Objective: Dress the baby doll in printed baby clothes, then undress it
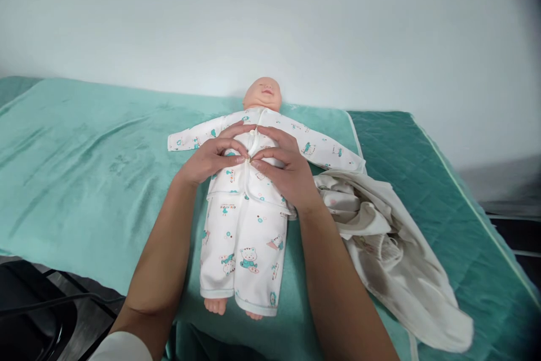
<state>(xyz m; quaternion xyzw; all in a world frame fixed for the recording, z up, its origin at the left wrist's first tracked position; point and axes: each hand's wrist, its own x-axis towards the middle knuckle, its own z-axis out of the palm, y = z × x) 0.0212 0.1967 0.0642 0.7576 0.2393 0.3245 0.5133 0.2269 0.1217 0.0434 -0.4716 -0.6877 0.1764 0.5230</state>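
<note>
A baby doll [262, 93] lies on its back on a teal blanket [97, 147], arms spread, dressed in a white printed top [316, 150] and matching trousers [247, 254]. Both my hands rest on its chest. My left hand [213, 155] and my right hand [285, 166] pinch a thin white tie string [250, 150] at the front opening of the top, fingertips almost meeting at the middle. The doll's bare feet stick out at the near edge.
A crumpled cream garment [389, 248] lies on the blanket just right of the doll. A quilted green mattress [443, 192] runs to the right. A white wall stands behind. A dark chair [34, 316] sits at the lower left below the bed edge.
</note>
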